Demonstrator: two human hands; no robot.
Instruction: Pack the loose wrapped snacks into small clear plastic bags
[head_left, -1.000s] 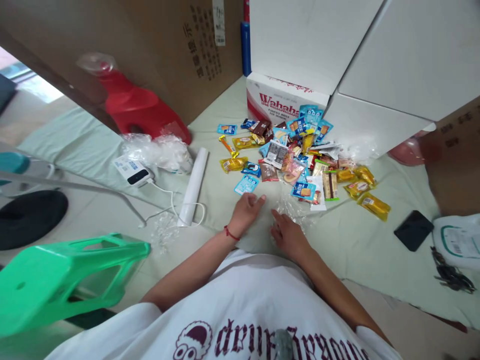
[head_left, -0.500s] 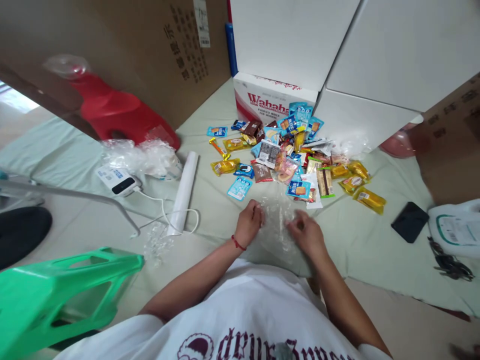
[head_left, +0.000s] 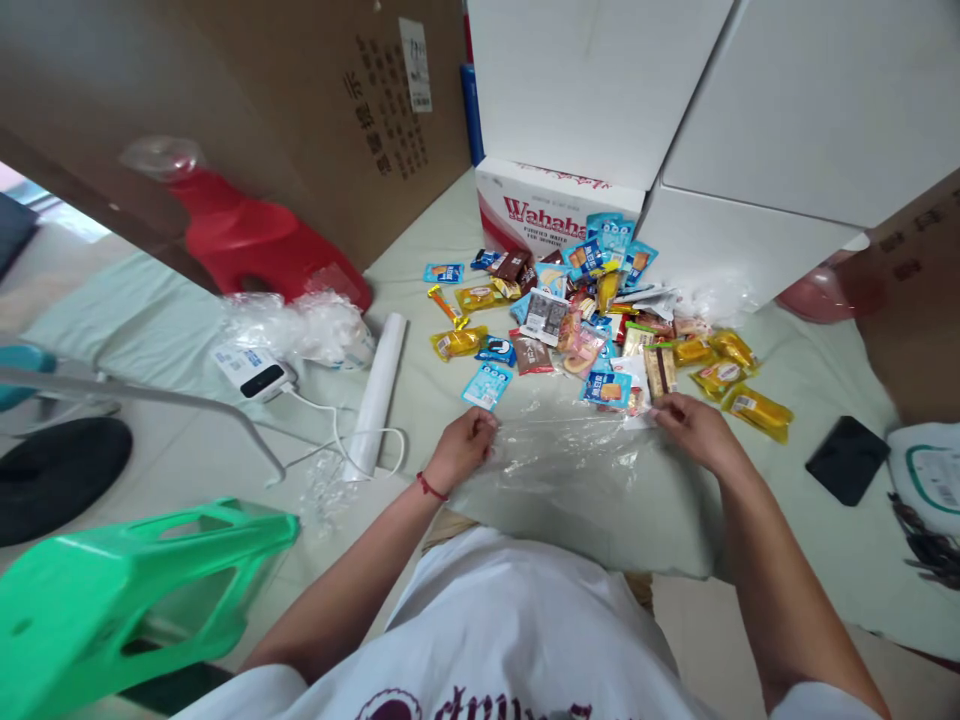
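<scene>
**Plastic bag held taut between two hands**

Plastic bag (head_left: 570,455), clear and crinkled, hangs stretched flat between the person's two hands just above the pale green sheet (head_left: 757,490), directly in front of the person's white shirt (head_left: 517,620). It is thin enough that the sheet shows straight through it; only bright creases and glints along its top edge mark where it lies. The left hand (head_left: 465,445), with a red cord at the wrist, is closed in a pinch on the bag's left top corner. The right hand (head_left: 686,425) is closed the same way on the right top corner, its fingertips just beside the nearest snack packets. The top edge runs nearly straight from one hand to the other.

Just beyond the bag lies a heap of snack packets (head_left: 592,320), blue, yellow, brown and pink, spread out in front of a red and white Wahaha carton (head_left: 551,205). Left of the heap lie a white roll (head_left: 379,390), a white device with a cable (head_left: 255,375) and crumpled clear plastic (head_left: 300,325). A black phone (head_left: 847,458) lies well to the right.

The bag's lower edge is hard to trace, as it fades into the sheet and the shirt. Whether its mouth is open cannot be told. Print on the packets is too small to read. The green plastic stool (head_left: 127,590) is cut off by the left edge, and the red stool (head_left: 262,240) is partly hidden behind a brown cardboard box (head_left: 315,110).
</scene>
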